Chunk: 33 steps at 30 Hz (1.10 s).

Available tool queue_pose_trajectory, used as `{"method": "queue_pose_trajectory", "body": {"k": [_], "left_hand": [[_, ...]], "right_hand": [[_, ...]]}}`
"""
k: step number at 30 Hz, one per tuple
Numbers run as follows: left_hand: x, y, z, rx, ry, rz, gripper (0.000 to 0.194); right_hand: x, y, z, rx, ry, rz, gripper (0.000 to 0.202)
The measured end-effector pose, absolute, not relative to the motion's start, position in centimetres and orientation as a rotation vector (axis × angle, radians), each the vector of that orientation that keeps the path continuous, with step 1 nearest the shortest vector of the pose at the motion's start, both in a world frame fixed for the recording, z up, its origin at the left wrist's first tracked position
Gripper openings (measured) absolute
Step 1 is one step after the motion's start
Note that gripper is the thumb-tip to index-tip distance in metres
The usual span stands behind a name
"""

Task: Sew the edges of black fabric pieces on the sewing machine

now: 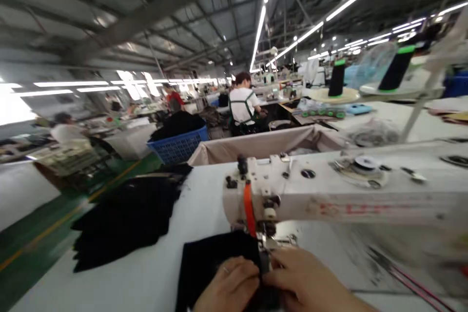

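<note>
A piece of black fabric (204,258) lies on the white table of a sewing machine (292,200), its right edge by the presser foot. On this fabric rests my left hand (230,285), fingers curled and pressed together on the cloth, with a ring on one finger. My right hand (310,278) pinches the fabric's edge just in front of the needle area, close to the left fingertips. An orange strip (249,209) hangs on the machine head. The needle tip and the exact stitching spot are hidden.
A pile of black fabric pieces (127,219) lies at the table's left. Pink-handled scissors or tweezers (405,278) rest at right. Beyond stand a cloth-lined bin (256,146), a blue basket (179,145), black thread cones (336,78) and a seated person (242,105).
</note>
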<state>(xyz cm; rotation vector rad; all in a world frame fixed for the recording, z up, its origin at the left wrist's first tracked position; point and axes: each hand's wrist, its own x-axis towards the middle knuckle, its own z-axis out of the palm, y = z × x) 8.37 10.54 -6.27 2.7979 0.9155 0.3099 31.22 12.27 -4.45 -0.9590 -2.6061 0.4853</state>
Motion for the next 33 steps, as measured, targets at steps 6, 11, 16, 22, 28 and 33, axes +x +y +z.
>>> {"method": "queue_pose_trajectory", "body": {"k": [6, 11, 16, 22, 28, 33], "left_hand": [[7.9, 9.0, -5.5, 2.871, 1.081, 0.521, 0.048], [8.4, 9.0, -4.5, 2.935, 1.075, 0.457, 0.052], [8.8, 8.8, -4.3, 2.849, 1.089, 0.568, 0.026], [9.0, 9.2, -4.0, 2.804, 1.036, 0.683, 0.025], [9.0, 11.1, -3.9, 2.727, 0.984, 0.702, 0.022], [8.9, 13.0, -4.2, 2.739, 0.933, 0.752, 0.020]], "right_hand": [[32.1, 12.9, -4.7, -0.903, -2.646, 0.472, 0.025], [32.1, 12.7, -4.6, -0.859, -2.650, 0.479, 0.023], [32.0, 12.6, -4.7, -0.925, -2.607, 0.514, 0.018], [31.6, 12.2, -5.2, -1.021, -2.625, 0.421, 0.028], [31.3, 12.2, -5.4, -1.054, -2.604, 0.460, 0.036], [31.0, 12.6, -5.7, -1.103, -2.606, 0.440, 0.043]]}}
